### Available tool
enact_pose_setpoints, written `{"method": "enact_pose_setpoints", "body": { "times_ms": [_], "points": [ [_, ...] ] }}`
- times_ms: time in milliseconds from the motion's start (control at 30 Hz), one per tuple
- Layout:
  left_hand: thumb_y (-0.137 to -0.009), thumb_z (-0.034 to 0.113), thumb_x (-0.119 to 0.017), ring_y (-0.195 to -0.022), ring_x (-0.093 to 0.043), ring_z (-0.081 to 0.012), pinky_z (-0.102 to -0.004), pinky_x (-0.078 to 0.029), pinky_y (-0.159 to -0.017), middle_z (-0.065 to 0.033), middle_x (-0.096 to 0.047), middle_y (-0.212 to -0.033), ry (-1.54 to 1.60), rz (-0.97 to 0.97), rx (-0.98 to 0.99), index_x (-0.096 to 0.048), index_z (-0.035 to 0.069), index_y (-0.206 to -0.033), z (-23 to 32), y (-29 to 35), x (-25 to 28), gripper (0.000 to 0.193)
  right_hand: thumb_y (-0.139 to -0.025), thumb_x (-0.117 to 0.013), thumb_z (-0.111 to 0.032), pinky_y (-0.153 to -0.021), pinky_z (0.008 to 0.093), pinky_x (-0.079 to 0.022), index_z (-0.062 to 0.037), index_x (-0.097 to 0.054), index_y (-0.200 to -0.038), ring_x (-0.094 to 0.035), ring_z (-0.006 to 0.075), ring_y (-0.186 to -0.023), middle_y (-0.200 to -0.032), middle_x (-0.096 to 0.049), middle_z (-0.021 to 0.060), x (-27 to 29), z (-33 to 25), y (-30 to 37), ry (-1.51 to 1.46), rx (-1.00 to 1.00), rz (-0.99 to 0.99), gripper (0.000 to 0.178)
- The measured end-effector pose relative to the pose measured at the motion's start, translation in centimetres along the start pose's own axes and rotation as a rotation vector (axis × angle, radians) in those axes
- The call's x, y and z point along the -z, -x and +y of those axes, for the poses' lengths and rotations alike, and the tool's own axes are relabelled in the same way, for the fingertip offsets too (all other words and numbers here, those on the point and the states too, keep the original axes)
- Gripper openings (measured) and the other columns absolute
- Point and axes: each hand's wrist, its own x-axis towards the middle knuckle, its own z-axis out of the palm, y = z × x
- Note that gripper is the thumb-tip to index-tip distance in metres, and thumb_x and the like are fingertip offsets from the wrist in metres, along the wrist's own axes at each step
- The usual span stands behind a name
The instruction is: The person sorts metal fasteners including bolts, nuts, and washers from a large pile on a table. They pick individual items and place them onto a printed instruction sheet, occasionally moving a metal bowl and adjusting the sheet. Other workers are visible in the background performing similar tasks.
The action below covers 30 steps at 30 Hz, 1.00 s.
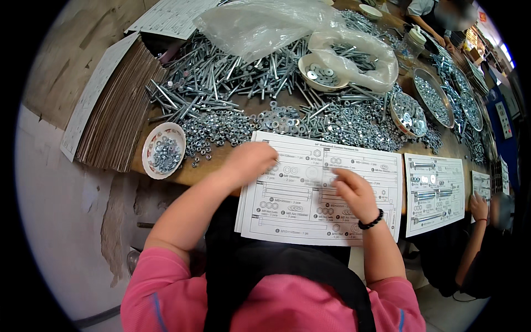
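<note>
A stack of printed sheets on card (310, 232) lies in front of me, with line drawings of bolts, nuts and washers. Over its upper left part, my left hand (249, 164) is closed with its fingertips together; whatever they may hold is too small to make out. My right hand (357, 193), a black beaded bracelet at its wrist, hovers over the right half of the top sheet. Its index finger stretches leftward, apart from the other fingers, and nothing shows in its grasp. Loose nuts (215, 130) and flat washers (279, 119) lie just beyond the sheets.
A bowl of small nuts (148, 157) stands at the left. Behind are heaped long bolts (238, 74), a clear plastic bag (265, 27) and bowls of washers (318, 83). A tall card stack (110, 105) flanks the left. At right, another person's hand (479, 207) touches a sheet.
</note>
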Motion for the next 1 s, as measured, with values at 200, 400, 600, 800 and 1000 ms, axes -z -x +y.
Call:
{"method": "enact_pose_setpoints", "body": {
  "times_ms": [200,400,600,800,1000],
  "points": [
    [-0.077,0.020,-0.061,-0.083,-0.057,-0.0225,-0.0357,-0.042,-0.075,-0.0035,-0.059,-0.081,-0.223,-0.119,-0.313,-0.063,0.011,-0.087,1.9,-2.9,-2.5,0.013,-0.083,-0.055,-0.013,-0.067,0.0339,-0.047,-0.0091,-0.060,-0.105,-0.057,0.0256,-0.077,-0.082,-0.059,0.0103,-2.7,-0.7,-2.2,0.430,0.259,-0.069,0.023],
    [-0.076,0.019,-0.062,-0.085,-0.056,-0.0224,-0.0361,-0.040,-0.075,-0.0028,-0.060,-0.084,-0.079,0.099,-0.126,-0.063,0.012,-0.089,1.4,0.2,-3.2,0.015,-0.078,-0.055,-0.013,-0.066,0.0370,-0.049,-0.0139,-0.061,-0.103,-0.056,0.0268,-0.079,-0.081,-0.055,0.0080,-4.4,0.2,-3.1,0.707,0.324,-0.084,0.026],
    [-0.077,0.012,-0.052,-0.083,-0.053,-0.0204,-0.0350,-0.038,-0.077,-0.0009,-0.056,-0.086,-0.197,0.222,-0.198,-0.064,0.019,-0.098,1.8,2.6,-4.2,0.026,-0.077,-0.054,-0.010,-0.066,0.0363,-0.049,-0.0148,-0.060,-0.106,-0.056,0.0256,-0.081,-0.081,-0.053,0.0084,-5.6,-0.1,-3.6,0.793,0.317,-0.108,0.030],
    [-0.077,0.012,-0.052,-0.084,-0.052,-0.0202,-0.0356,-0.038,-0.078,-0.0011,-0.056,-0.087,-0.189,0.260,-0.160,-0.064,0.019,-0.100,1.5,2.7,-4.2,0.027,-0.076,-0.056,-0.009,-0.061,0.0373,-0.047,-0.0175,-0.063,-0.101,-0.055,0.0273,-0.074,-0.077,-0.055,0.0072,-5.8,0.5,-3.5,0.753,0.380,-0.046,0.028],
    [-0.076,0.011,-0.053,-0.083,-0.052,-0.0202,-0.0350,-0.038,-0.077,-0.0010,-0.055,-0.086,-0.188,0.249,-0.170,-0.065,0.019,-0.101,1.3,2.5,-4.1,0.028,-0.077,-0.055,-0.011,-0.065,0.0360,-0.048,-0.0175,-0.062,-0.103,-0.056,0.0251,-0.078,-0.078,-0.053,0.0073,-5.7,-0.6,-3.5,0.798,0.299,-0.126,0.027]
  ]
}}
